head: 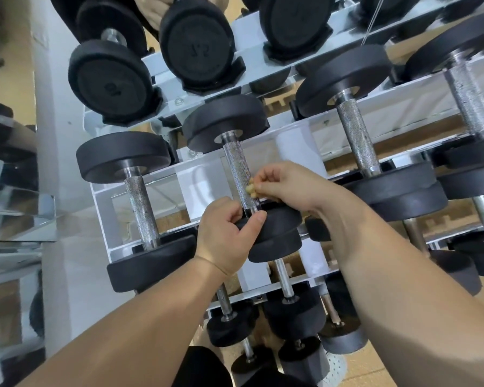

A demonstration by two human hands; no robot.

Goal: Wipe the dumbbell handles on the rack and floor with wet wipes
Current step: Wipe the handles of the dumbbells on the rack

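Note:
A black dumbbell with a knurled steel handle (238,171) lies on the middle tier of the white rack (101,208). My right hand (285,185) pinches a small crumpled yellowish wipe (252,189) against the lower right side of that handle. My left hand (227,236) grips the near black head (274,233) of the same dumbbell, thumb on its top edge. A second dumbbell handle (140,208) lies to the left, and others (356,135) (467,99) lie to the right.
Bigger dumbbells (199,43) sit on the top tier. Smaller dumbbells (291,311) fill the lowest tier near my legs. A mirror wall (9,191) stands at the left. Tan floor mats (403,367) show at the lower right.

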